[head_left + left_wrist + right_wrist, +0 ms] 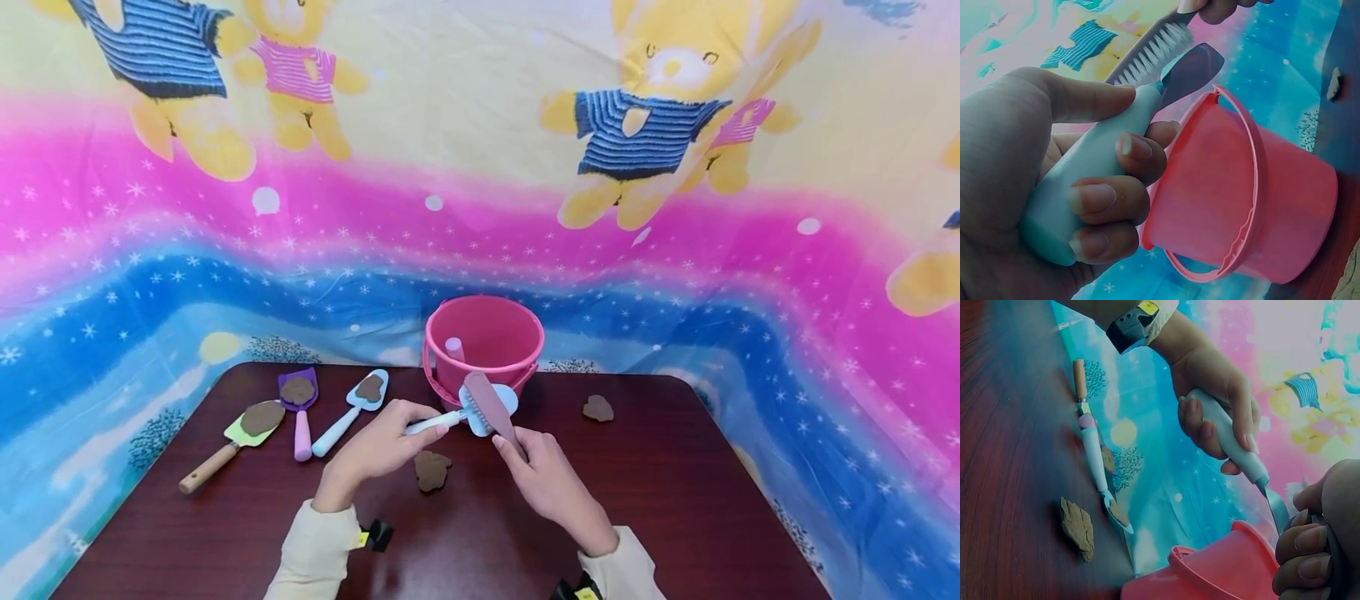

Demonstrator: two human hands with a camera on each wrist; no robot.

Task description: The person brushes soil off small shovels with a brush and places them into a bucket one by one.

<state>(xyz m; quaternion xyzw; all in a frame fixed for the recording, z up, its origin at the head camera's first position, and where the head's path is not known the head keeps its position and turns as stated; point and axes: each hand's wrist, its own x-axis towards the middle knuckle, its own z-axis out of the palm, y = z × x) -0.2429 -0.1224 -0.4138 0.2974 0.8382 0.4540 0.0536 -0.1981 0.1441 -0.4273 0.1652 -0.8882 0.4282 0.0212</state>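
Observation:
My left hand [386,442] grips the pale handle of a small light-blue shovel [509,398], fingers wrapped round it in the left wrist view. A mauve brush [487,402] with white bristles [1163,50] is held by my right hand [551,479]. The brush lies across the shovel's blade, bristles toward it; whether they touch I cannot tell. Both tools are over the near side of a pink bucket [495,329]. Inside the bucket a pale pink handle end [454,347] shows; its lower part is hidden. No brown lump is visible on the held blade.
On the left lie a green spatula [238,432], a purple shovel [302,437] and another light-blue shovel [336,431], each bearing a brown clay-like lump. Loose brown pieces lie near my left hand [432,472] and at the right [597,408]. A printed cloth [480,183] hangs behind the table.

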